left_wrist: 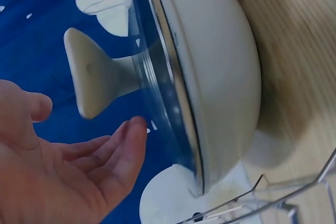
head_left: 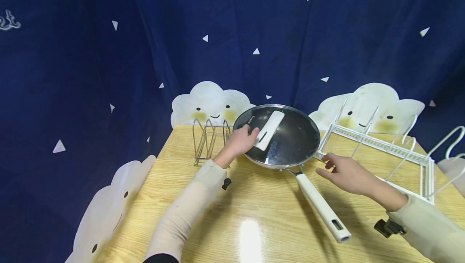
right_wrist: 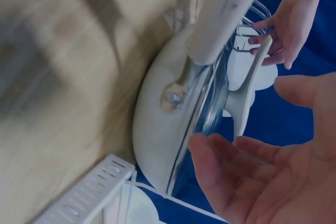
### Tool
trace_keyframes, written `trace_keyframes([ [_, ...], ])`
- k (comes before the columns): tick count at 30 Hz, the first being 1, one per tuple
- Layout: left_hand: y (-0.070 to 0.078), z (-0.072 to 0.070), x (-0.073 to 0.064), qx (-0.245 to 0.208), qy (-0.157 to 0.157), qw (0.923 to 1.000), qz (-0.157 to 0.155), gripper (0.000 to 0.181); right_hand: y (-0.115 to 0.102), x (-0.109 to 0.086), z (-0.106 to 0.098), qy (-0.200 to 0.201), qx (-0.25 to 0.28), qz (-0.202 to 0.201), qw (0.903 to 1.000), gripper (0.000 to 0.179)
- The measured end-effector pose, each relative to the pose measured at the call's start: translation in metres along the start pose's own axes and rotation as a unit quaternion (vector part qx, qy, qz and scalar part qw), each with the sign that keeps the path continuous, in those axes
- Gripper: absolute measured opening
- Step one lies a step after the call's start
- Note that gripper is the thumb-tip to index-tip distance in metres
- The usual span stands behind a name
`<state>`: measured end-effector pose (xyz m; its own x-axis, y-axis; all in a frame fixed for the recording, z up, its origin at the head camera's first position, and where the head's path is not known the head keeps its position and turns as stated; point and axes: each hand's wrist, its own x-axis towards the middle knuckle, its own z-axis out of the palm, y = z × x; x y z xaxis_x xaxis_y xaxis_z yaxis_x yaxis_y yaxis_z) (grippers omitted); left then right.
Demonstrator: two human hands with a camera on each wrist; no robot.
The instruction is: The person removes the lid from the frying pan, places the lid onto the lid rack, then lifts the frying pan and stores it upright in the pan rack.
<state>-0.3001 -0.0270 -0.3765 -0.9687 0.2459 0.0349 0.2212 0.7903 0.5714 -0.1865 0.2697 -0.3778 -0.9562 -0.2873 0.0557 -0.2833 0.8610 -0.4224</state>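
Observation:
On the table sits a white-bodied wok (left_wrist: 226, 66) with a long white handle (head_left: 321, 204) slanting toward the front right. A dark glass lid (head_left: 298, 138) with a metal rim covers it, topped by a wide white knob (head_left: 270, 130). My left hand (head_left: 239, 142) is at the knob's left end, over the lid's left side; in the left wrist view a gap shows between its loosely bent fingers and the knob. To the right of the wok, my right hand (head_left: 348, 174) hovers near the rim and holds nothing, thumb and fingers apart.
A small wire rack (head_left: 208, 142) stands left of the wok. Right of it lies a larger white rack (head_left: 381, 144) with upright wire dividers, its near corner close to the wok. Behind the wooden table (head_left: 203, 214) hangs a dark blue curtain (head_left: 232, 25).

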Motion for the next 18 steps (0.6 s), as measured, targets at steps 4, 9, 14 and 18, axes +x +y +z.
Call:
trace_keyframes([
  [4, 0.001, 0.007, 0.002, -0.025, -0.010, 0.9996, -0.006, 0.058, -0.001, -0.010, 0.006, -0.030, 0.033, 0.009, 0.9990, 0.049],
  [9, 0.003, 0.013, 0.004, -0.057, -0.018, 0.9982, -0.003, 0.054, -0.006, -0.022, 0.013, -0.096, 0.131, 0.050, 0.9854, 0.052],
  [14, 0.006, 0.021, 0.006, -0.127, -0.028, 0.9913, -0.018, 0.051, -0.008, -0.032, 0.019, -0.153, 0.209, 0.086, 0.9619, 0.052],
  [18, 0.009, 0.027, 0.007, -0.181, -0.034, 0.9824, -0.031, 0.053, -0.006, -0.039, 0.025, -0.181, 0.241, 0.090, 0.9493, 0.049],
])
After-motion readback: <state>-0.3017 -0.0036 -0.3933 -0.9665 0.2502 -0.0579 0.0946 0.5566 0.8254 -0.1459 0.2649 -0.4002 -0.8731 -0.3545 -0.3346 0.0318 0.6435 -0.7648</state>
